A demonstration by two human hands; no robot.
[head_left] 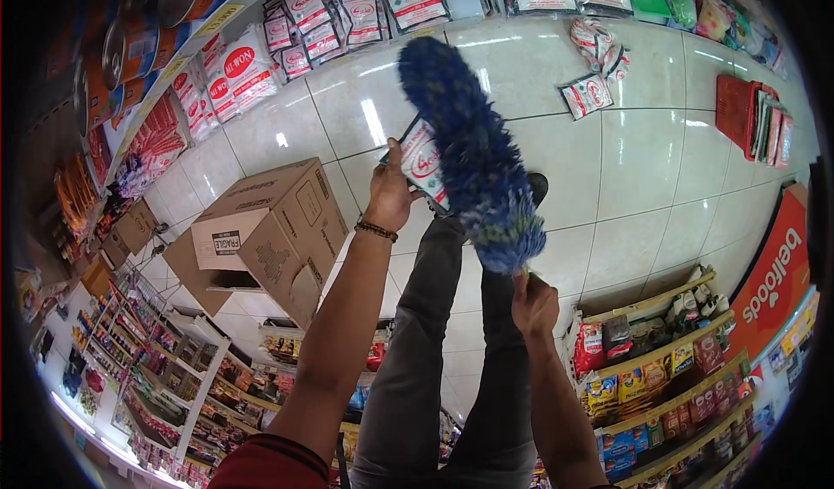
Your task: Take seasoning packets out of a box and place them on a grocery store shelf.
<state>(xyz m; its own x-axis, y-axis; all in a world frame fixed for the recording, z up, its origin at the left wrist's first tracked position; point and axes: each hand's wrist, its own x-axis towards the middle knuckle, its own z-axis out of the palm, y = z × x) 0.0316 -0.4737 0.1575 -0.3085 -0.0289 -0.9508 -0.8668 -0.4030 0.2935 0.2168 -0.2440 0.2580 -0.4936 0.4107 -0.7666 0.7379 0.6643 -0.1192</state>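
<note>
My left hand grips a white and red plastic packet of Sasa seasoning by its left edge, with the thumb on its upper side. Closed around the handle end of a fluffy blue duster is my right hand. The duster's head reaches up and to the left, lying over the packet's right side and hiding part of it; whether they touch is not plain. A beaded bracelet circles my left wrist.
An open cardboard box stands on the tiled floor to the left. Seasoning packets line the shelf edge ahead. Another packet lies on the floor near crumpled packaging. A red basket and stocked shelves are at right.
</note>
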